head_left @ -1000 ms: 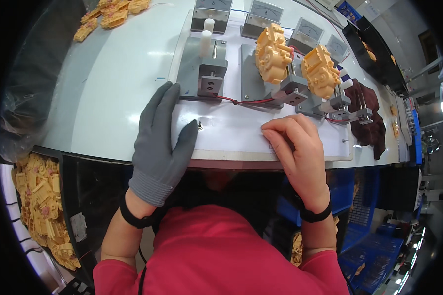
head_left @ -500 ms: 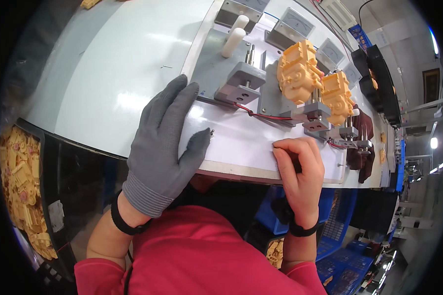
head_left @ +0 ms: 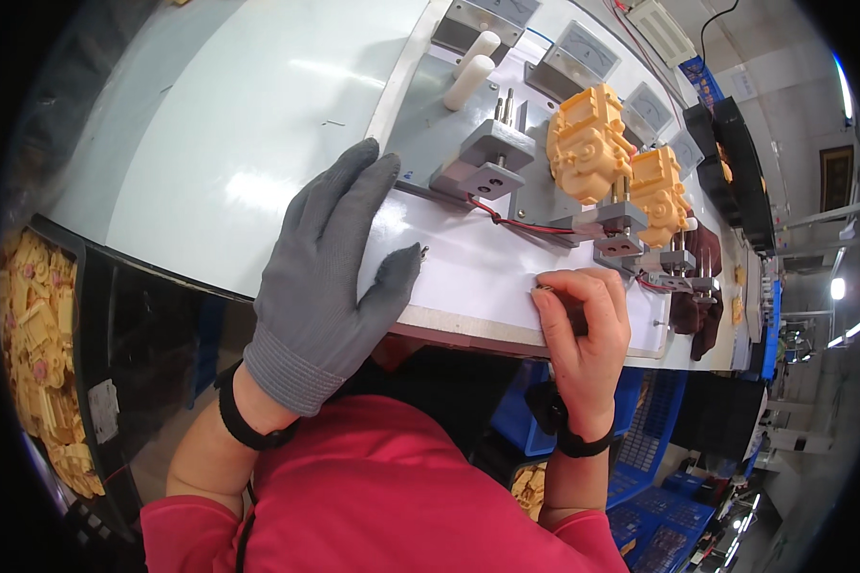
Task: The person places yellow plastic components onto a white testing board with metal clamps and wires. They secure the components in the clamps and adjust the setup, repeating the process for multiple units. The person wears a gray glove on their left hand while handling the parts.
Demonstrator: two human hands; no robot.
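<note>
My left hand (head_left: 330, 258), in a grey knit glove, lies with fingers outstretched across the left edge of a white-topped fixture board (head_left: 468, 277). Beside its thumb tip a small dark metal piece (head_left: 424, 254) shows on the board. My right hand (head_left: 588, 329) is bare, its thumb and index finger pinched near the board's front edge. Something tiny and dark shows at those fingertips, too small to name. Beyond the hands stand grey metal pin blocks (head_left: 492, 158) with red and black wires (head_left: 516, 225). Two orange moulded plastic parts (head_left: 588, 143) (head_left: 657, 196) are mounted on pins.
White upright posts (head_left: 468, 81) and several dial meters (head_left: 583, 53) line the board's far side. A dark cloth (head_left: 702, 286) lies at the right. At the lower left, a black bin (head_left: 91, 315) holds many orange parts. Blue crates (head_left: 655, 449) stand below the table at right.
The view has shifted slightly, so the board and fixtures appear a little further right. My left hand stays flat and my right hand keeps its pinch, both almost unmoved on the board.
</note>
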